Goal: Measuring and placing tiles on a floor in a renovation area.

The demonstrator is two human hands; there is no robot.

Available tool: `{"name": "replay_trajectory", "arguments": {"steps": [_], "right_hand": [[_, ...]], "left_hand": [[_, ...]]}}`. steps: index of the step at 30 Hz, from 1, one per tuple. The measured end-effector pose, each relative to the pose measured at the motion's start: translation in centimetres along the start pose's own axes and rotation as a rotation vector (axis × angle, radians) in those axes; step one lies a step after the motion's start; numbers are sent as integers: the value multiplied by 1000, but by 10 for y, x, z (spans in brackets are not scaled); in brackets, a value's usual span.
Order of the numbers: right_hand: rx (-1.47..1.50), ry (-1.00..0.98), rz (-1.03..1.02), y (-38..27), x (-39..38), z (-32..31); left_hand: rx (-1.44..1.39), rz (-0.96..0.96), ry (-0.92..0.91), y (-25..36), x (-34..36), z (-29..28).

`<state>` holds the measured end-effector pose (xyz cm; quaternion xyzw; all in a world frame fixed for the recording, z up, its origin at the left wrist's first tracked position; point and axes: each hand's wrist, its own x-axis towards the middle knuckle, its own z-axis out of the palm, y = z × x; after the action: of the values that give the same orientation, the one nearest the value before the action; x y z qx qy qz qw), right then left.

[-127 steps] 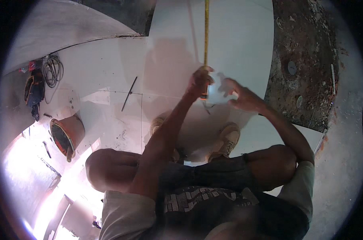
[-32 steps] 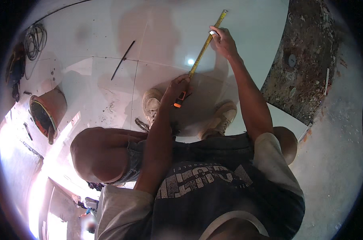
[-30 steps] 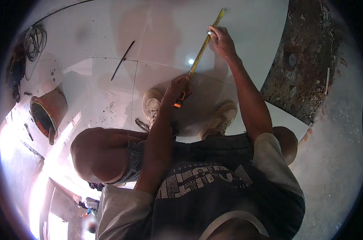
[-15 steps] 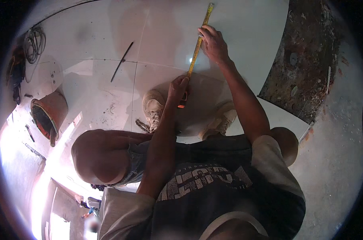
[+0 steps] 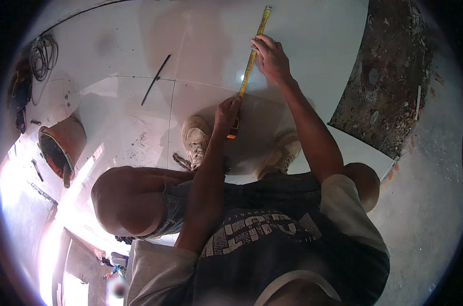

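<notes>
My left hand is closed around a tape measure, whose dark and orange case shows below the fingers. Its yellow blade runs out away from me over pale floor tiles, and the tip lies on the tile at the top. Farther along the blade, my right hand is bent over it, thumb and fingers pinched at the blade's edge. A small pale thing shows at those fingertips, too small to name. A thin black rod lies on the tiles left of the blade.
At the left stands a worn bucket with a handle sticking out, below a coil of cable. Bare rough ground borders the tiles on the right. My shoes are on either side of the tape case. Another person shows at lower left.
My right hand has shifted very slightly toward me along the blade. Little else differs; my left hand keeps its hold on the tape measure.
</notes>
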<state>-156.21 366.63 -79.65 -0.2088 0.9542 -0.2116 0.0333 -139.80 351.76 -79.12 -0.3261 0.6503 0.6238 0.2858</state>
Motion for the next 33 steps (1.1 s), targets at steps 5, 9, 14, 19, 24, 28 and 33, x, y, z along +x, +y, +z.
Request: {"name": "replay_trajectory", "arguments": {"steps": [5, 9, 14, 19, 24, 28, 33], "right_hand": [[12, 28, -15, 0, 0, 0], [27, 3, -6, 0, 0, -1], [42, -55, 60, -1, 1, -5], [73, 46, 0, -2, 4, -9], [86, 68, 37, -4, -1, -10], [46, -1, 130, -3, -5, -9], [66, 69, 65, 0, -6, -7]], "left_hand": [[-3, -19, 4, 7, -6, 0], [33, -31, 11, 3, -3, 1], [46, 10, -54, -4, 5, 1], [75, -55, -33, 3, 1, 1], [125, -3, 65, 12, -8, 3], [178, -48, 40, 11, -10, 3], [138, 48, 71, 6, -9, 3]]}}
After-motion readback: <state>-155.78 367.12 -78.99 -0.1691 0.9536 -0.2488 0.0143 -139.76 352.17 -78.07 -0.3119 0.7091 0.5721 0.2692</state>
